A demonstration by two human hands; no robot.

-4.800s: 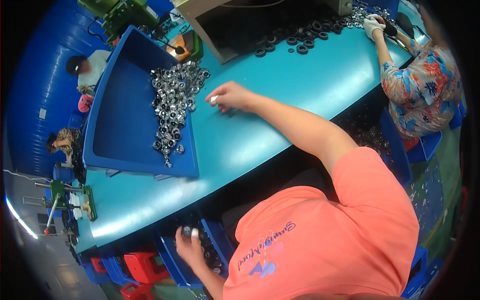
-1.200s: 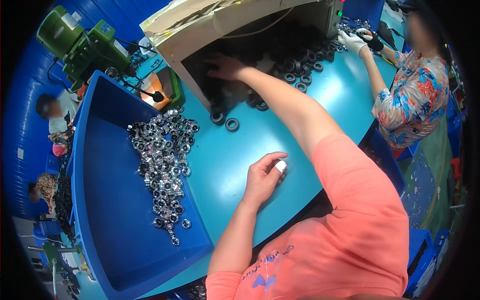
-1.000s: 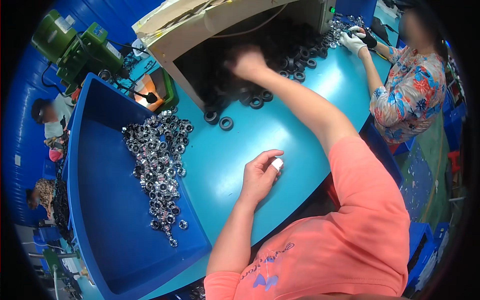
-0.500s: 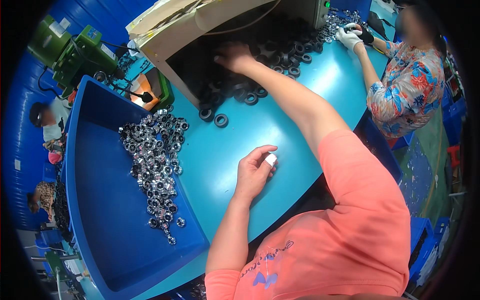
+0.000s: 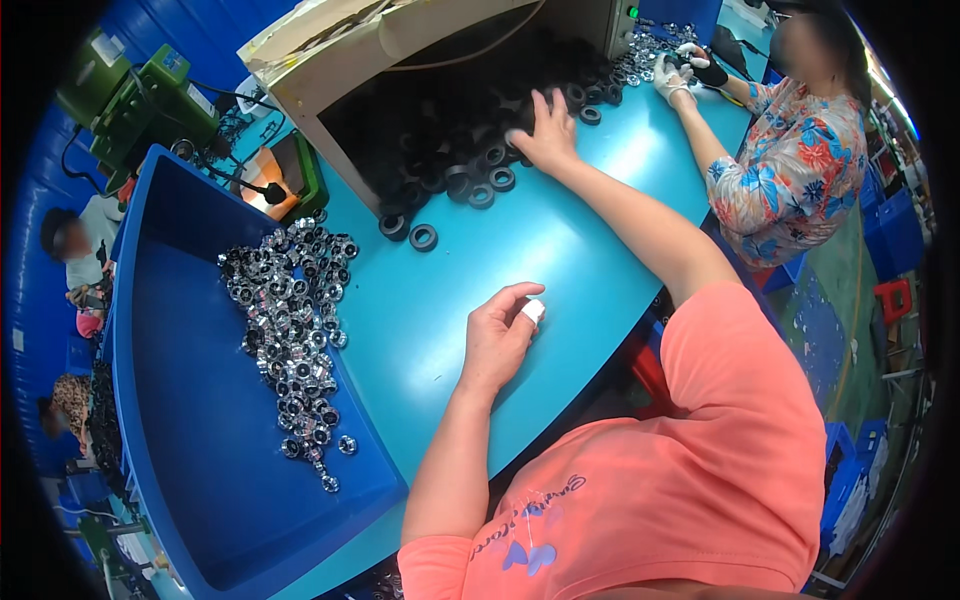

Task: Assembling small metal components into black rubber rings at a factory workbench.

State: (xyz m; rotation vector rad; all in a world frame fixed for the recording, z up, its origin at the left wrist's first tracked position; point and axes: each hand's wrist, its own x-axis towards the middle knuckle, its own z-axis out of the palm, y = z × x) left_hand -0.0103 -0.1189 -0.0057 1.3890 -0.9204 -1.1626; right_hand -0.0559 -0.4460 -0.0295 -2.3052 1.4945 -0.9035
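Note:
My right hand (image 5: 548, 138) reaches over the near edge of a heap of black rings (image 5: 480, 195), its fingers spread and nothing held in them. Much of that heap lies in the shadow inside a cream-coloured box-like housing (image 5: 345, 150). My left hand (image 5: 500, 340) rests low over the turquoise tabletop (image 5: 400, 330), fingers loosely curled and a gap between index finger and thumb. White tape wraps the thumb. No object shows in this hand.
A deep blue bin (image 5: 190, 400) at the left holds a pile of shiny silver-and-black round parts (image 5: 290, 340). Green machines (image 5: 165, 105) stand beyond it. At the far right a co-worker in a flowered top (image 5: 790, 180) handles small parts beside a silver heap (image 5: 645, 55).
My right hand has come out of the shaded housing toward the right, its fingers now spread over the rings' edge. My left hand stays in nearly the same place and pose. The view has shifted slightly.

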